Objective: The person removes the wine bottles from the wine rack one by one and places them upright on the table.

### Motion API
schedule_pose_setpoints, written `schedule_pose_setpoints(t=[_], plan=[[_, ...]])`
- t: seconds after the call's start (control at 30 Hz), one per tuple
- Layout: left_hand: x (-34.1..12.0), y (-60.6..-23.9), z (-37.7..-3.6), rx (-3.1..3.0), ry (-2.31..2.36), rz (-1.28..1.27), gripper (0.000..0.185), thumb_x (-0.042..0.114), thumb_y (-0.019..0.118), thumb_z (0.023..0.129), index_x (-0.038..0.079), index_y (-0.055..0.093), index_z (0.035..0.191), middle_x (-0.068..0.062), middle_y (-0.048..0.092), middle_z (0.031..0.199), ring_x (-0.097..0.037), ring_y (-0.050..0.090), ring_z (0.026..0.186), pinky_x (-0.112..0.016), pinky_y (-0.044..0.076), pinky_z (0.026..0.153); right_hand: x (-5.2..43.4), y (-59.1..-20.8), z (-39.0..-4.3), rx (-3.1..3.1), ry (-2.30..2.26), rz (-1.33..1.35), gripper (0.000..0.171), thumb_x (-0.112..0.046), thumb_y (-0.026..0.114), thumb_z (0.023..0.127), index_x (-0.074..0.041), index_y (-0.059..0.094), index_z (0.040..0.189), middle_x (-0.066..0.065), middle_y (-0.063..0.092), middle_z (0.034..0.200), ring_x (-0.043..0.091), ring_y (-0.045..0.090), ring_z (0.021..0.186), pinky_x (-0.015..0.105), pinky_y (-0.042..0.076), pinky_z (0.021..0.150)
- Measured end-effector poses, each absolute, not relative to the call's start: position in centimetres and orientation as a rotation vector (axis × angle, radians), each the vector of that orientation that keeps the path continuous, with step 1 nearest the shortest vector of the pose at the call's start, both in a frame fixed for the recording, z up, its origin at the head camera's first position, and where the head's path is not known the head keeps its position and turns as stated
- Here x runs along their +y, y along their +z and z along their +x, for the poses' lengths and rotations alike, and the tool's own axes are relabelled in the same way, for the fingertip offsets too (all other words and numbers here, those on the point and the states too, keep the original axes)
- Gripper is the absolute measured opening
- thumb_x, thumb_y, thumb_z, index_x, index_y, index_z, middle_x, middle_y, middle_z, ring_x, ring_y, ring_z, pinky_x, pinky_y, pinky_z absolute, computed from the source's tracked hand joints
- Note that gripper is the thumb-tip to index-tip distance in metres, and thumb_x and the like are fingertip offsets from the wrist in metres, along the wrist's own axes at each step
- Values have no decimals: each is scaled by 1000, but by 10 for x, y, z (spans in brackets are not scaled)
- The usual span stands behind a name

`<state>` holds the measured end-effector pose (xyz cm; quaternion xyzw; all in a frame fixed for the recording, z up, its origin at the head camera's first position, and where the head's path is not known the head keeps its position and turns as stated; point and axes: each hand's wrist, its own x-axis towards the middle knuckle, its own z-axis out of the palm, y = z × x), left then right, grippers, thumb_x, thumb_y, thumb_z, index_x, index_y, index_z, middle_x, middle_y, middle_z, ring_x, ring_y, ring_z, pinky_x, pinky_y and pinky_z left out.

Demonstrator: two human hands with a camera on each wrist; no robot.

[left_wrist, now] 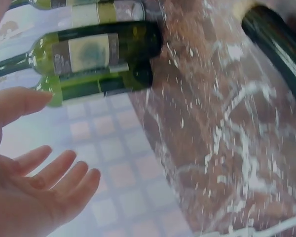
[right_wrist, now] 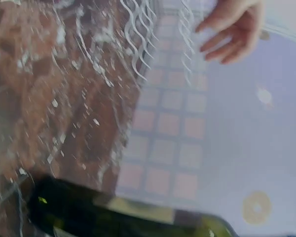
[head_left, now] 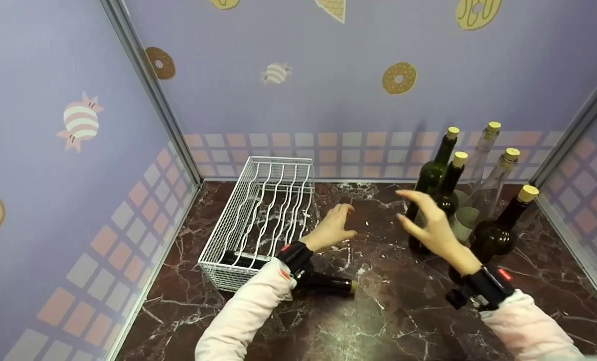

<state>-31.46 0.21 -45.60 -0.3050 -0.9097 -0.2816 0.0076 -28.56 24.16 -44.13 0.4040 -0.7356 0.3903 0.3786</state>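
Observation:
My left hand (head_left: pixel 330 229) hovers just right of the white wire wine rack (head_left: pixel 227 220), its fingers loosely bent around nothing. The right hand (head_left: pixel 433 228) is in front of the dark green wine bottles (head_left: pixel 448 188), thumb and fingers spread apart; nothing shows between them. Whether it touches a bottle I cannot tell. One dark bottle (head_left: pixel 331 283) lies in the near end of the rack, its corked neck sticking out to the right under the left forearm. In the right wrist view, a labelled green bottle (right_wrist: pixel 118 210) appears close by.
Beside the green bottles stand clear corked bottles (head_left: pixel 494 180), and nearer is another dark bottle (head_left: pixel 499 235). All are on a dark marbled tabletop (head_left: pixel 379 311). Patterned panels (head_left: pixel 348 90) enclose the back and both sides.

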Motion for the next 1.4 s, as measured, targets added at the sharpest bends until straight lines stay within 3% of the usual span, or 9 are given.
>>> schedule_pose_setpoints(t=[0.47, 0.9, 1.13, 1.4], plan=[[-51, -442, -303, -2981, -828, -1077, 44, 17, 70, 76, -3, 50, 109, -13, 50, 105, -25, 49, 97, -30, 38, 86, 200, -484, -303, -2184, 945, 1214, 34, -13, 66, 83, -2, 56, 114, 7, 55, 111, 22, 50, 104, 32, 37, 87], [-82, -440, -302, -3047, -559, -1028, 46, 25, 74, 72, -1, 51, 103, -10, 49, 96, -25, 49, 90, -34, 40, 82, 172, -499, -302, -2435, 979, 1238, 40, -27, 63, 86, -7, 53, 119, 6, 55, 112, 18, 49, 105, 33, 37, 89], [-99, -440, -295, -3209, -364, -1058, 69, 39, 77, 67, 0, 48, 115, -17, 47, 109, -31, 44, 103, -39, 36, 88, 159, -505, -305, -2555, 964, 1252, 45, -30, 65, 83, -7, 53, 120, 7, 55, 114, 18, 47, 107, 34, 34, 92], [-108, -446, -281, -3454, -38, -1079, 93, 65, 71, 57, 14, 43, 130, -9, 38, 125, -27, 37, 112, -46, 35, 88, 141, -516, -305, -2699, 896, 1332, 55, -43, 62, 82, -4, 54, 119, 7, 56, 115, 18, 50, 104, 33, 37, 90]])
